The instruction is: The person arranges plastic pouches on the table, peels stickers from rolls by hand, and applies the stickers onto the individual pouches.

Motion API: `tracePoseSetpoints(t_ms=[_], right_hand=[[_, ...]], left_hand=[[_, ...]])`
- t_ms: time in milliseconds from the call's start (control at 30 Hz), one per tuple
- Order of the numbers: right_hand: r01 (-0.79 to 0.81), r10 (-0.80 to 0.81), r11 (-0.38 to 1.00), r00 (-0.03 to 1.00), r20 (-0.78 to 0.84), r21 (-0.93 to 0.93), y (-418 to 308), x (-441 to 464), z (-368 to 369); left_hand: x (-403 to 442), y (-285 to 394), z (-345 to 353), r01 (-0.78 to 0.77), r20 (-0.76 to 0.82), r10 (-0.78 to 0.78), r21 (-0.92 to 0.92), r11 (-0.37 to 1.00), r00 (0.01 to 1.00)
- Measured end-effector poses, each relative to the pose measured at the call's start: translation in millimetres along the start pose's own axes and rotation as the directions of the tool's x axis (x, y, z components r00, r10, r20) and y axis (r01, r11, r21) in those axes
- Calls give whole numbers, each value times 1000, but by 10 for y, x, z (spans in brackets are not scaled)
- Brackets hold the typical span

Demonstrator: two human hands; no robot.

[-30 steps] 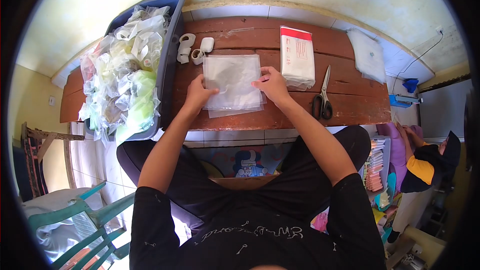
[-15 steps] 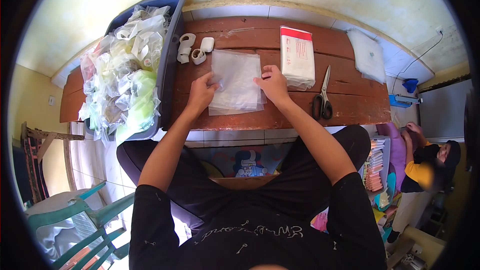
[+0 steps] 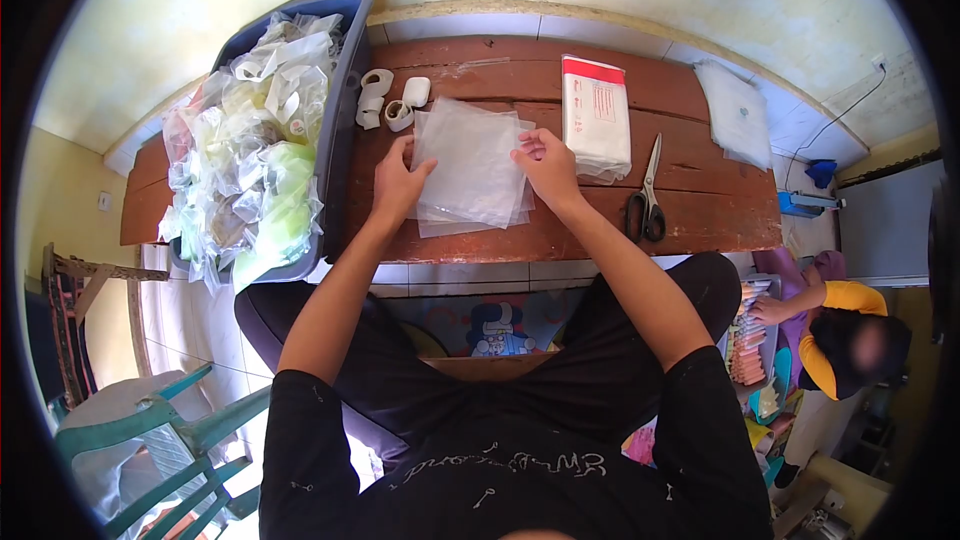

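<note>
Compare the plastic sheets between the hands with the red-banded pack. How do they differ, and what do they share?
Look: the plastic sheets are translucent and show no print; the red-banded pack is mostly white, with red print.
Shape: the plastic sheets look roughly square; the red-banded pack is clearly longer than wide.
Thickness: the plastic sheets look thin; the red-banded pack looks bulkier.
Both are on the brown table.

My left hand [image 3: 400, 183], right hand [image 3: 548, 172]: two. Clear plastic sheets [image 3: 468, 168]: at least two, overlapped; I can't count exactly. Scissors [image 3: 648, 187]: one pair. Bin [image 3: 342, 100]: one. Red-and-white pack [image 3: 596, 120]: one. Other person [image 3: 848, 297]: one.
</note>
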State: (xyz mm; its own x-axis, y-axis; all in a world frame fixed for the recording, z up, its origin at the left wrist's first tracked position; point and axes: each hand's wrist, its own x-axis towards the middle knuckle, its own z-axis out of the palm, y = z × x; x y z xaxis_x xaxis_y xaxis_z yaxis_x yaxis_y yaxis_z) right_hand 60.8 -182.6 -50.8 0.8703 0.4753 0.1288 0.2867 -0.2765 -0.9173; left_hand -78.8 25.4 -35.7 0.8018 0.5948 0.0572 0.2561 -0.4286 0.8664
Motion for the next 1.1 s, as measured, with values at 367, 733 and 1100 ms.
tracePoseSetpoints(t_ms=[367, 733, 1100], right_hand=[[259, -246, 958, 962, 116, -123, -493, 36, 211], [521, -495, 829, 852, 170, -204, -571, 704, 1262], [479, -307, 766, 858, 412, -428, -625, 814, 1502]], left_hand=[[171, 62, -211, -76, -210, 107, 151, 986, 972], [403, -266, -186, -24, -289, 35, 41, 999, 957], [470, -435, -71, 36, -225, -87, -221, 975, 971]])
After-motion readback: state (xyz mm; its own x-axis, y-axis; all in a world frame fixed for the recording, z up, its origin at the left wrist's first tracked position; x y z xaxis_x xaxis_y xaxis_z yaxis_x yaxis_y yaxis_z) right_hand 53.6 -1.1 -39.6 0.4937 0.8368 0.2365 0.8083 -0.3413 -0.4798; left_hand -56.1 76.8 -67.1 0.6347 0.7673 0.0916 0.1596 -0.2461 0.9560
